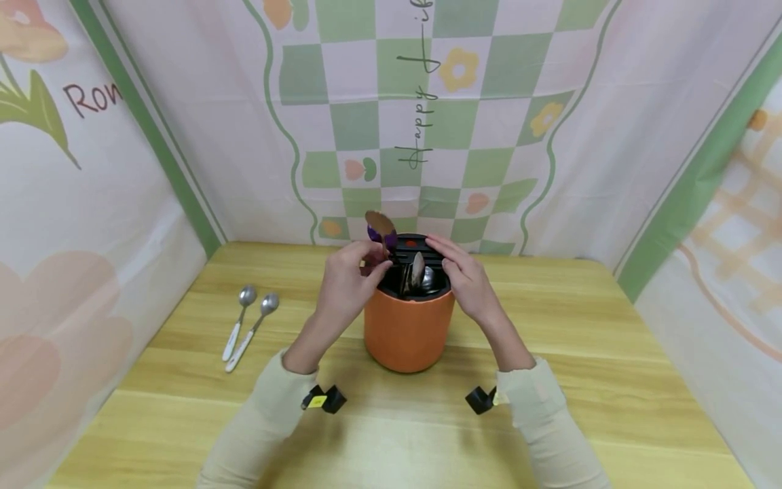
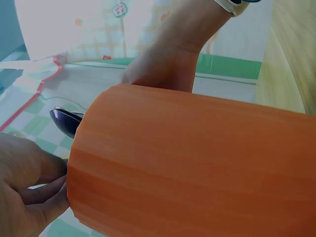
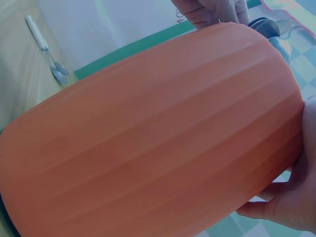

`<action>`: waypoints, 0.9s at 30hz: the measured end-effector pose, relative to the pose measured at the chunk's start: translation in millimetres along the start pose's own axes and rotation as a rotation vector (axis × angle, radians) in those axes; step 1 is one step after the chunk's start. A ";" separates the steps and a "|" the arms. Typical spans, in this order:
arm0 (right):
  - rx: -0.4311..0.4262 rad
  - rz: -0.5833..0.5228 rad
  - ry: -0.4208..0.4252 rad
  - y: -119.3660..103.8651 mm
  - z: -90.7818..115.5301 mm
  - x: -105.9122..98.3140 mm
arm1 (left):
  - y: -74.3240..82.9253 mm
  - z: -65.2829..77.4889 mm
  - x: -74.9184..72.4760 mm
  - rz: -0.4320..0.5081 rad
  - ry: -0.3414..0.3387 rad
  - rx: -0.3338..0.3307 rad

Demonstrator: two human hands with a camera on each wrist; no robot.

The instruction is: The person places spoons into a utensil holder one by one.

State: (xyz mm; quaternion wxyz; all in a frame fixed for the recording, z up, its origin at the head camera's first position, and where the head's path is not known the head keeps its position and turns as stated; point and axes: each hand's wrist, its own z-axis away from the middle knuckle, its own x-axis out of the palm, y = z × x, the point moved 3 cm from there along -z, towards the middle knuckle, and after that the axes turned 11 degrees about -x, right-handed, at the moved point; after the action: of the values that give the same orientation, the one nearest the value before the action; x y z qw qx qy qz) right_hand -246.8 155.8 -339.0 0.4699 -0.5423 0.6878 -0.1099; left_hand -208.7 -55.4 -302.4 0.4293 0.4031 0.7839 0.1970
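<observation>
An orange ribbed utensil holder (image 1: 408,333) with a black slotted insert stands upright on the table. At its left rim my left hand (image 1: 345,282) pinches a copper-coloured spoon (image 1: 380,223), bowl up. A purple spoon (image 1: 391,238) shows just behind that bowl. My right hand (image 1: 467,278) rests along the right rim, its fingers reaching straight toward the back. Inside the holder, between the hands, stand several dark and silvery utensils (image 1: 418,270). The lower ends of the spoons are hidden by the holder and my left fingers.
Two metal spoons with white handles, one nearer the left edge (image 1: 239,322) and one beside it (image 1: 253,331), lie on the wooden table (image 1: 391,435). Patterned cloth (image 1: 403,122) hangs behind the table and along both sides.
</observation>
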 end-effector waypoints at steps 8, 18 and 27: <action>-0.012 -0.012 0.008 -0.8 0.4 0.3 | -1.0 2.3 -5.2 -0.001 -0.041 -0.016; -0.008 -0.016 0.003 -0.5 1.0 -0.2 | -8.2 8.9 -22.4 0.012 -0.058 -0.097; -0.020 -0.005 0.003 -1.1 0.2 0.4 | -21.7 17.0 -32.3 0.008 -0.066 -0.130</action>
State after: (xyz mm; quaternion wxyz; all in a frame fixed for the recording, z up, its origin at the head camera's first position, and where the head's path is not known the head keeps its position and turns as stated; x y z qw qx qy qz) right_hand -245.9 155.1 -338.6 0.4633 -0.5485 0.6881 -0.1052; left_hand -194.7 -94.9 -309.3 0.4796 0.3839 0.7530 0.2358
